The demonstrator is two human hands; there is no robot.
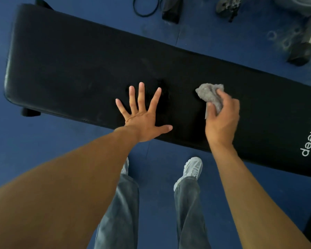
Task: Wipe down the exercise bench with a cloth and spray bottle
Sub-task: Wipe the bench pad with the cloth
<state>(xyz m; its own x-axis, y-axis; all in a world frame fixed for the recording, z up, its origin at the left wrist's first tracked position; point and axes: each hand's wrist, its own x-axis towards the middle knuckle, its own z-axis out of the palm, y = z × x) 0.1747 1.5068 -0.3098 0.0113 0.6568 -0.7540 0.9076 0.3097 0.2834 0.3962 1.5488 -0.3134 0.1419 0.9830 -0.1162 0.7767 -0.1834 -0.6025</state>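
Blue gym flooring (34, 159) lay under the black bench (70, 60), where the right hand (222, 119) gripped a crumpled grey cloth (211, 95) and, beside that grip, the left hand (144, 119) was spread flat and held nothing.

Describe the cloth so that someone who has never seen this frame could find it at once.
A long black padded bench runs across the blue floor. Two bare hands are at its near edge, and the right hand grips a crumpled grey cloth. It is the only loose, fuzzy thing on the bench; the left hand rests open and holds nothing.

Dim bluish light, soft shadows under hands, slight motion blur, wide-angle bending at edges
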